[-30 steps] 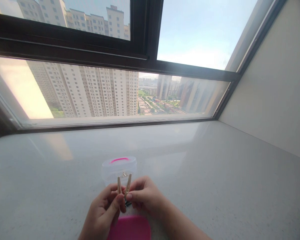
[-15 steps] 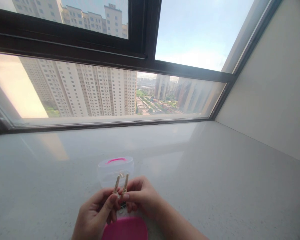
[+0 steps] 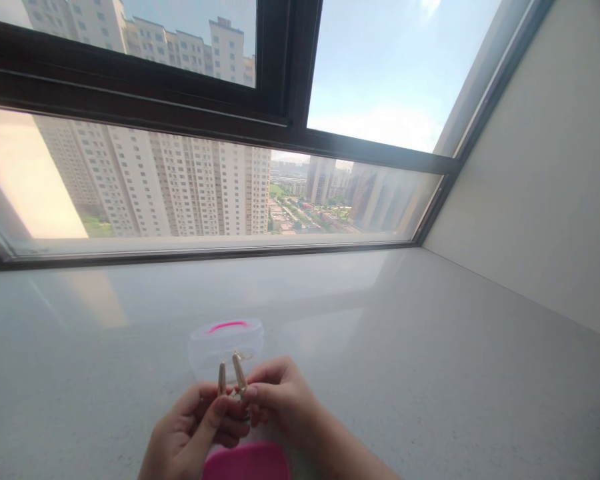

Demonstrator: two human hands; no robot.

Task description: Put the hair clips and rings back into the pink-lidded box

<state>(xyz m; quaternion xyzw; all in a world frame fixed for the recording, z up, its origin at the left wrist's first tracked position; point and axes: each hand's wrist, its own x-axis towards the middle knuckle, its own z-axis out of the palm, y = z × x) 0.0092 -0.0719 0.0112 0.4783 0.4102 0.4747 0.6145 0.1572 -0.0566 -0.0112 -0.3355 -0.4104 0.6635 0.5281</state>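
My left hand (image 3: 193, 427) is closed, with thumb and fingers pinching a slim gold-coloured metal clip (image 3: 222, 379) that points upward. Close against it, my right hand (image 3: 283, 393) pinches a second gold-coloured clip (image 3: 239, 373), tilted to the left at its top. The fingertips of both hands meet, and the lower ends of the clips are hidden among them. Behind the clips stands a clear plastic box (image 3: 200, 343) with a pink handle (image 3: 229, 326). Just below my hands lies a pink plastic piece (image 3: 247, 463), cut off by the bottom edge of the view.
The pale speckled countertop (image 3: 405, 373) runs back to a dark-framed window (image 3: 215, 254). A plain wall (image 3: 540, 187) rises along the right side. Tall buildings (image 3: 180, 187) show outside through the glass.
The right clip has swung from leaning right to leaning left and come nearer the left one. Both hands have shifted slightly left and down, and the camera has tilted a little.
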